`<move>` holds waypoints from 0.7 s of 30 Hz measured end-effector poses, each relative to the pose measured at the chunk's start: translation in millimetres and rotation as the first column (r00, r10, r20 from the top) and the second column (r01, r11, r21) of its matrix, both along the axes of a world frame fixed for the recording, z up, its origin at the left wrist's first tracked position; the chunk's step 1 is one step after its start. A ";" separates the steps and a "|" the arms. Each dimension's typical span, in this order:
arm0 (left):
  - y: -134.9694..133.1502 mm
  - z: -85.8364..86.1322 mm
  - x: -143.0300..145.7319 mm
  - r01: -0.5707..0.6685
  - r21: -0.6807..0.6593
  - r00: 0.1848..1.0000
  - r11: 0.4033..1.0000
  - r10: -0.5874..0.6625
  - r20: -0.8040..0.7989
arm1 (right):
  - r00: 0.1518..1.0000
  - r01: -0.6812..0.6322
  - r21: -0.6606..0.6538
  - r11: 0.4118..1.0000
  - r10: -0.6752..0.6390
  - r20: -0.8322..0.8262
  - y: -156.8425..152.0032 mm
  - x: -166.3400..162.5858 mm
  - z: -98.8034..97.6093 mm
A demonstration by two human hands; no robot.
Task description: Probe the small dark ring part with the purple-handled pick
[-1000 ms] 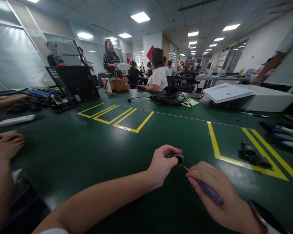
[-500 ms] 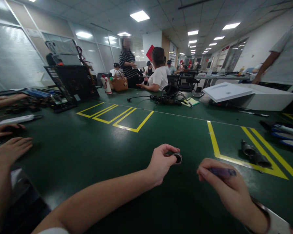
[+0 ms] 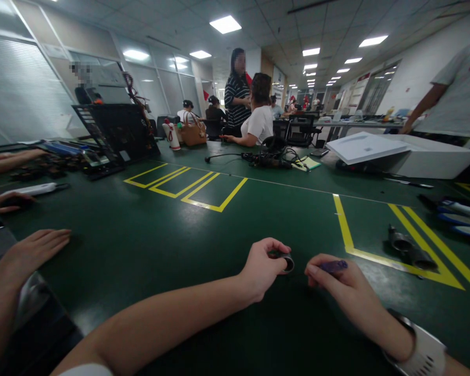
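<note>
My left hand (image 3: 261,269) grips a short grey metal tube (image 3: 288,264) between thumb and fingers, its round open end turned to the right. Just to the right, my right hand (image 3: 332,277) is closed around a slim tool with a purple handle (image 3: 334,266); its tip is hidden by the fingers. A small gap separates this hand from the tube. Further right, a dark metal part with two round barrels (image 3: 411,247) lies inside a yellow-taped outline (image 3: 391,262) on the green table (image 3: 180,250).
Another person's hand (image 3: 43,248) rests on the table at left, with a second hand on a mouse (image 3: 15,202) behind it. A cable bundle (image 3: 272,154), a white box (image 3: 434,156) and blue-handled tools (image 3: 460,216) lie further back. A black computer case (image 3: 119,128) stands at back left.
My right hand has moved left with the purple-handled tool, nearer the tube. My left hand has shifted slightly down. At left, a person's hand slid right; a standing person in stripes moved right.
</note>
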State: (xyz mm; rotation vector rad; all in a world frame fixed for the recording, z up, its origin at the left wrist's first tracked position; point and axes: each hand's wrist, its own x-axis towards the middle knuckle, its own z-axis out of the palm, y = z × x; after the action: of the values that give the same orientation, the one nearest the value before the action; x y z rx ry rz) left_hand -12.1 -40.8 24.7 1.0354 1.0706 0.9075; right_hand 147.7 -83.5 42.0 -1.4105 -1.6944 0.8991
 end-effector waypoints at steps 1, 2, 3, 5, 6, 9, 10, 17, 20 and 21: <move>0.0 -0.6 -0.1 0.003 -0.003 1.000 1.000 -0.003 0.002 | 1.000 -0.005 0.001 1.000 0.005 0.003 -0.1 -0.1 -0.5; 0.1 -1.4 -0.4 0.008 -0.007 1.000 1.000 -0.008 0.002 | 1.000 -0.010 0.003 1.000 0.010 0.005 -0.2 -0.2 -1.0; 0.3 -2.4 -0.8 0.016 -0.009 1.000 1.000 -0.016 -0.001 | 1.000 -0.014 0.006 1.000 0.014 0.006 -0.3 -0.3 -1.5; 1.0 -4.7 -1.8 0.036 -0.004 0.999 0.999 -0.036 -0.007 | 1.000 -0.020 0.009 1.000 0.020 -0.001 -0.5 -0.5 -2.4; 1.3 -5.7 -2.3 0.047 0.001 0.999 0.999 -0.047 -0.009 | 1.000 -0.022 0.006 1.000 0.022 -0.009 -0.6 -0.5 -2.6; 1.9 -6.9 -3.3 0.064 0.008 0.998 0.998 -0.064 -0.018 | 0.999 -0.030 0.000 1.000 0.030 -0.023 -1.1 -0.5 -2.5; 1.9 -6.6 -3.3 0.062 0.008 0.998 0.998 -0.062 -0.022 | 0.999 -0.033 0.002 0.999 0.033 -0.020 -1.3 -0.6 -2.2; 1.1 -2.6 -1.4 0.041 -0.010 0.999 0.999 -0.041 -0.035 | 0.999 -0.050 0.034 0.998 0.050 0.006 -2.2 -1.3 -2.1; 0.6 -0.6 -0.2 0.023 -0.010 0.999 1.000 -0.023 -0.044 | 0.998 -0.062 0.078 0.995 0.060 0.022 -2.0 -1.5 -4.1; 0.5 0.3 0.2 0.016 -0.012 0.999 1.000 -0.016 -0.042 | 0.997 -0.067 0.096 0.993 0.064 0.032 -2.0 -1.5 -5.0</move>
State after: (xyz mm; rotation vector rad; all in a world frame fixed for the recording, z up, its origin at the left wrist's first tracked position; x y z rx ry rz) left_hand -11.9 -40.3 24.9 1.0562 1.1002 0.8691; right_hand 146.1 -85.5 37.0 -1.3163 -1.7909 0.8238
